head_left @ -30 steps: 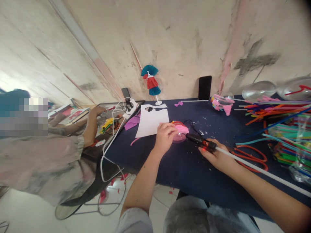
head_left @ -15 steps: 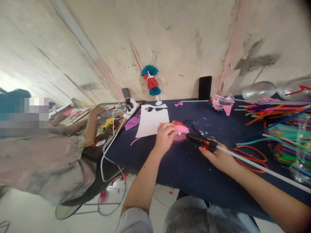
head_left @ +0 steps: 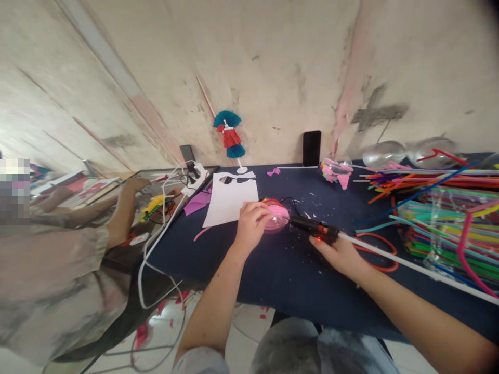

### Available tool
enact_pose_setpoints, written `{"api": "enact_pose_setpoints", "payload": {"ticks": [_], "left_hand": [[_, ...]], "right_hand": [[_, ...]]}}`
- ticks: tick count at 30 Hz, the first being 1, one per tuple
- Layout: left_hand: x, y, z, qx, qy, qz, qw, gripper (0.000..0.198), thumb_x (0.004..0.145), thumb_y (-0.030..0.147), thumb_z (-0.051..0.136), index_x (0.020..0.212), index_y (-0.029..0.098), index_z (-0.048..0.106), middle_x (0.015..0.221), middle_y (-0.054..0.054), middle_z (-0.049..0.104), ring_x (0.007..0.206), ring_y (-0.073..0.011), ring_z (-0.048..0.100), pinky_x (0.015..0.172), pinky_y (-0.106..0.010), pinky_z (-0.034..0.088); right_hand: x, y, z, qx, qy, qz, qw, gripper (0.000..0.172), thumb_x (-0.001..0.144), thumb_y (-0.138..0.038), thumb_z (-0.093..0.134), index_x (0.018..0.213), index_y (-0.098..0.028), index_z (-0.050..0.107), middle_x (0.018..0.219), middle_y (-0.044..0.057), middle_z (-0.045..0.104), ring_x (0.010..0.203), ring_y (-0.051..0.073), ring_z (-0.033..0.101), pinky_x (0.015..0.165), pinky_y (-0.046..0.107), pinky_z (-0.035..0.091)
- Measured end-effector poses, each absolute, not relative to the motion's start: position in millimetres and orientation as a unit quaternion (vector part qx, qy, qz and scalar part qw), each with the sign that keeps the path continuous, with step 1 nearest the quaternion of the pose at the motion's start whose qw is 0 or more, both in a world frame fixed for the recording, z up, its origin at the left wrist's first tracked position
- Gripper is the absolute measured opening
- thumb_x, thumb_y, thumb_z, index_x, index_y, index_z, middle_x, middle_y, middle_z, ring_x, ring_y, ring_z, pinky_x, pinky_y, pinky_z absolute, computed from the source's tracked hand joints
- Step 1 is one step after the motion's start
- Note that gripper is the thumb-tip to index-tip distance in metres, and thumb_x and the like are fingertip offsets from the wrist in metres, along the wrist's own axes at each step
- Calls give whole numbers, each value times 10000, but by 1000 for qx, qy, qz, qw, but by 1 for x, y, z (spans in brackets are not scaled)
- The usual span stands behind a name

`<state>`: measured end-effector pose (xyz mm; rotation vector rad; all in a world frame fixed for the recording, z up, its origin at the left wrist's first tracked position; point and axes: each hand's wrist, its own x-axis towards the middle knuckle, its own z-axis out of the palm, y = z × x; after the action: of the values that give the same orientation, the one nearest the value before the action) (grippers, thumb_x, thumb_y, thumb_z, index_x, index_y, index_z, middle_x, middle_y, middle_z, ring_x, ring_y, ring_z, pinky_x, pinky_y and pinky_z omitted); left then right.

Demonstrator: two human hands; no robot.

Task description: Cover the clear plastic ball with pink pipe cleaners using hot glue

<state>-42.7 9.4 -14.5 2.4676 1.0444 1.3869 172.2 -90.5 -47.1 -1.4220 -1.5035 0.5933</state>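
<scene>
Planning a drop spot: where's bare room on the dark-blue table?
Barest: the dark-blue table's near edge, between left hand and right hand, bar small specks. Smaller: between the black glue gun and the clear, pink-patched round piece. Crowded: right side, multicoloured fuzzy sticks; left edge, white power strip.

No txt, nos. or brands legible; far phone (head_left: 312, 148) scrn dark, white tag (head_left: 139, 239) at left too blurry.

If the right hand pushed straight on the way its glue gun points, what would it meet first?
The right hand, led by the glue gun, would probably meet the clear-and-pink round piece first. The nozzle looks at its edge, though contact is unclear; the left hand lies beyond.
</scene>
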Motion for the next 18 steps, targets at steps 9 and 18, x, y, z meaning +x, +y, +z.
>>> {"api": "enact_pose_setpoints", "payload": {"ticks": [9,18], "left_hand": [[-42,9,-15,820,342,457,51,76,786,162,635,717,194,634,869,-36,648,869,-180,571,858,-392,458],[-43,9,-15,817,354,451,60,82,782,160,635,708,197,640,870,-34,649,882,-179,573,874,-387,451]], "right_hand": [[168,-96,-32,-560,-595,291,498,239,730,-411,534,674,-184,583,559,8,559,537,153,497,505,274,441],[175,-95,-42,-611,-583,205,494,331,760,-468,493,575,-194,504,480,-16,445,481,138,430,472,270,379]]}}
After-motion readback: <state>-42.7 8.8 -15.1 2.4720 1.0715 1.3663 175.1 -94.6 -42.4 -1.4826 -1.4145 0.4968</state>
